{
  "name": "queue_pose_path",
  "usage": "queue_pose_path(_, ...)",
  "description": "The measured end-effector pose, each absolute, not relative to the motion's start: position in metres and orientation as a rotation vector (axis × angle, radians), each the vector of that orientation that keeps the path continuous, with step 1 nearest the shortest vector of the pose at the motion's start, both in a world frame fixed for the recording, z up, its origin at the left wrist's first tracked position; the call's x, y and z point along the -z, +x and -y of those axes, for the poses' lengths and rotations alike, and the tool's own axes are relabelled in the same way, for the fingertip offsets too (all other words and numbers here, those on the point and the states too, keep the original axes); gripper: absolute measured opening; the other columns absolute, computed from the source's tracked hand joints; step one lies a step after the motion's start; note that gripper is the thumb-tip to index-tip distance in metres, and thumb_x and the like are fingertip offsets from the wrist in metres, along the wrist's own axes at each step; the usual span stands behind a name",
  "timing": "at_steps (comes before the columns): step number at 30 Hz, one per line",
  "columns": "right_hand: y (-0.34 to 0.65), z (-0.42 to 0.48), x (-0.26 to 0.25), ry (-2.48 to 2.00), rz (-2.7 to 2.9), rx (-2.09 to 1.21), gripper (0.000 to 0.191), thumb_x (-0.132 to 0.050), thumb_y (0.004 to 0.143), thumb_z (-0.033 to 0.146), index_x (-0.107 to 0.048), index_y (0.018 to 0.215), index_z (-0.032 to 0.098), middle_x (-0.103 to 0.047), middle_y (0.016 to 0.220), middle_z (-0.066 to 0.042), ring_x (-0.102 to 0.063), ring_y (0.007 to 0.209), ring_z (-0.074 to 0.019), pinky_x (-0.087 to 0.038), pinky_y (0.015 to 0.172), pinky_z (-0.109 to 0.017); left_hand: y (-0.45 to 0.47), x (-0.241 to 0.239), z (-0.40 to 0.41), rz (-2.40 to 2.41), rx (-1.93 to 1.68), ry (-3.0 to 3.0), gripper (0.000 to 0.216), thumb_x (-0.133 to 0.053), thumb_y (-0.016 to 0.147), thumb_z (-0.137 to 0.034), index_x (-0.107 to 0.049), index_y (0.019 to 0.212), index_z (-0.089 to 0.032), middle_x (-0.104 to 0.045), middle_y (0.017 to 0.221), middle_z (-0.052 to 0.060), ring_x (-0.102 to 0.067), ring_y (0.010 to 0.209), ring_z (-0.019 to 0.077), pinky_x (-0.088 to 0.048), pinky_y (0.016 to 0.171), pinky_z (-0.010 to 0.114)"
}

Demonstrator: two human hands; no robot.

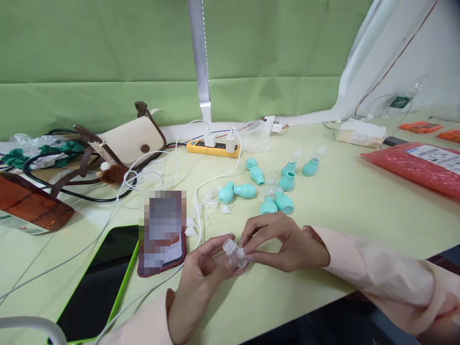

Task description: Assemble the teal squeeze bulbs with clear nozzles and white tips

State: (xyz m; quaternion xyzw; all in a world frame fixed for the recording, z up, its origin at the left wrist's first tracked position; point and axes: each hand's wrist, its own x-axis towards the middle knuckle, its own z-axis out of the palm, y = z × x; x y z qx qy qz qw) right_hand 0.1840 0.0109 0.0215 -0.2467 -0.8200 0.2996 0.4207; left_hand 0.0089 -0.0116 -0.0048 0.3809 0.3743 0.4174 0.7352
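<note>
Near the front of the table, my left hand is closed around a small clear plastic fitting with short tube-like ends. The thumb and fingers of my right hand pinch a whitish end piece at the fitting's right side; where one piece stops and the other starts is hard to make out. Just beyond my hands lie several glossy turquoise bulbs, some with an open mouth. Two at the back, one of them this bulb, stand with a translucent tip on top. Small clear and white bits are scattered beside them.
Left of my hands lie a phone with a lit screen and a larger green-edged phone. White cables run past them to a yellow power strip. A cream handbag sits at back left, a red bubble package at right.
</note>
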Motion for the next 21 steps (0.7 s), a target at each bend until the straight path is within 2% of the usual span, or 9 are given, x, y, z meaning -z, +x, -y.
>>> queue_pose_path(3, 0.184, -0.010, -0.022, -0.612, 2.100, -0.675, 0.005, -0.059, 0.070, 0.009, -0.063, 0.073, 0.011, -0.060, 0.075, -0.008, -0.058, 0.067, -0.0108, -0.049, 0.059, -0.021, 0.009, 0.003, 0.011, -0.833, -0.911, 0.827, 0.028, -0.066, 0.068, -0.019, -0.061, 0.096, -0.015, -0.066, 0.089, 0.005, -0.061, 0.080, 0.0168, -0.052, 0.072, 0.029)
queue_pose_path(10, 0.181, -0.010, -0.007, -0.400, 2.110, -0.243, 0.017, -0.058, 0.069, 0.005, -0.057, 0.084, 0.011, -0.064, 0.075, -0.009, -0.055, 0.071, -0.0135, -0.051, 0.062, -0.026, 0.007, 0.002, 0.009, -0.881, -0.888, 0.761, 0.034, -0.069, 0.065, -0.016, -0.061, 0.098, -0.012, -0.069, 0.080, 0.007, -0.063, 0.073, 0.0156, -0.052, 0.068, 0.026)
queue_pose_path(13, 0.179, -0.009, -0.007, -0.409, 2.084, -0.270, 0.017, -0.060, 0.068, 0.005, -0.057, 0.084, 0.010, -0.063, 0.070, -0.008, -0.056, 0.068, -0.0129, -0.051, 0.060, -0.025, 0.007, 0.002, 0.009, -0.876, -0.891, 0.759, 0.033, -0.070, 0.064, -0.016, -0.062, 0.095, -0.011, -0.069, 0.077, 0.006, -0.063, 0.070, 0.0152, -0.053, 0.066, 0.026)
queue_pose_path(21, 0.177, -0.005, -0.013, -0.561, 2.072, -0.440, 0.009, -0.056, 0.071, 0.004, -0.057, 0.076, 0.011, -0.061, 0.073, -0.009, -0.054, 0.070, -0.0125, -0.049, 0.062, -0.027, 0.008, 0.003, 0.008, -0.900, -0.912, 0.753, 0.034, -0.071, 0.062, -0.016, -0.062, 0.095, -0.011, -0.069, 0.079, 0.007, -0.063, 0.069, 0.0161, -0.054, 0.064, 0.027)
